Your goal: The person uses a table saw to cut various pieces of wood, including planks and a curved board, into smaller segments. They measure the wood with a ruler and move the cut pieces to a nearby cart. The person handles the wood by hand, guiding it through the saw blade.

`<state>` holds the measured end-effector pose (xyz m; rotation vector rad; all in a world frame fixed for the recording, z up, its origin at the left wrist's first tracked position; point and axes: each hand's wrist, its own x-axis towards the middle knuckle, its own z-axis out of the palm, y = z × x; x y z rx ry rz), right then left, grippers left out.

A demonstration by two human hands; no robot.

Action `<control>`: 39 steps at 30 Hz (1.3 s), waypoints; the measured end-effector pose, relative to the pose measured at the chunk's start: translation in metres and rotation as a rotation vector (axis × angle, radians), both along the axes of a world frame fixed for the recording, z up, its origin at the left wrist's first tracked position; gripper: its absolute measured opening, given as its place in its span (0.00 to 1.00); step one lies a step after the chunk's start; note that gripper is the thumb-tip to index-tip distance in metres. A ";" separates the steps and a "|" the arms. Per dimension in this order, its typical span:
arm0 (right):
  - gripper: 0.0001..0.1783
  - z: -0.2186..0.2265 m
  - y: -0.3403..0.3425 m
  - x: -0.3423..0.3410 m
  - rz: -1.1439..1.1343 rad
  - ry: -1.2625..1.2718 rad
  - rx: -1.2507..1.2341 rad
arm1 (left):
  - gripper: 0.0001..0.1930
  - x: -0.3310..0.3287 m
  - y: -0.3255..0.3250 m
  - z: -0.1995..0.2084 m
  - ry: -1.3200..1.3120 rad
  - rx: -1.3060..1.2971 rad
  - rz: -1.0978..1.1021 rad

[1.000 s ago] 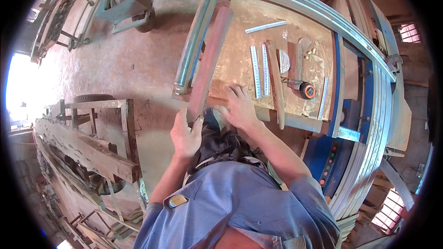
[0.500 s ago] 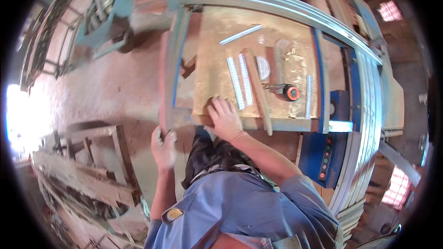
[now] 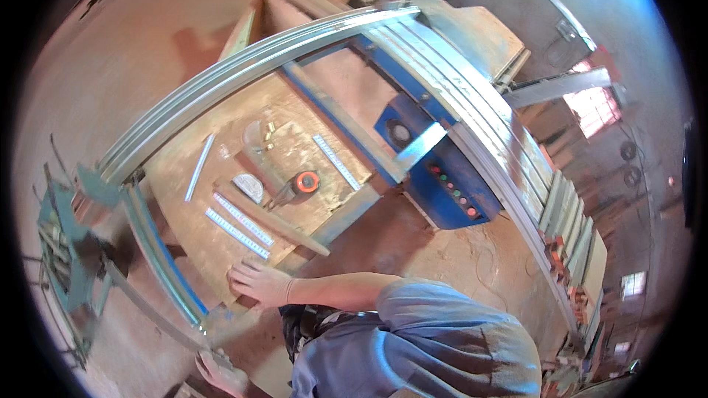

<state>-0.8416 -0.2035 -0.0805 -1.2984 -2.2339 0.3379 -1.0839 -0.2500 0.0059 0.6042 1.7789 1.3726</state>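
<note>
Near the lower edge, my left hand (image 3: 220, 374) is closed around the near end of a long, thin wooden strip (image 3: 151, 317). The strip runs up and to the left beside the blue-edged metal rail. My right hand (image 3: 259, 284) lies with its fingers outstretched on the near corner of a plywood board (image 3: 177, 210), holding nothing. Near its fingers, two white rulers (image 3: 237, 234) lie side by side. A narrow wooden batten (image 3: 284, 227) rests alongside them. Further in are a half-round protractor (image 3: 248, 188) and a black and orange tape measure (image 3: 304, 182).
Silver rails (image 3: 243, 70) border the board's far side. Right of it stands a blue control box (image 3: 451, 190) with coloured buttons. Stacked boards (image 3: 571, 232) lie at the right, and a green metal cart (image 3: 70, 243) stands at the far left.
My view has swung to the right, so the bench appears turned and shifted left. My left hand keeps its hold on the wooden strip; my right hand stays at the board's near corner.
</note>
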 end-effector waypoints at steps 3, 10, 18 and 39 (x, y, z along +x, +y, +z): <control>0.21 0.007 0.007 -0.026 0.152 0.122 -0.085 | 0.09 -0.018 -0.010 0.016 -0.188 0.006 -0.066; 0.39 0.012 0.016 -0.033 -0.059 -0.128 -0.076 | 0.15 -0.027 -0.009 0.007 -0.393 0.029 0.036; 0.44 -0.011 0.019 -0.025 -0.050 -0.249 -0.073 | 0.14 -0.058 -0.045 0.017 -0.502 0.164 0.219; 0.50 -0.012 0.037 -0.062 -0.121 -0.524 -0.141 | 0.13 -0.304 -0.114 0.058 -0.410 0.305 0.568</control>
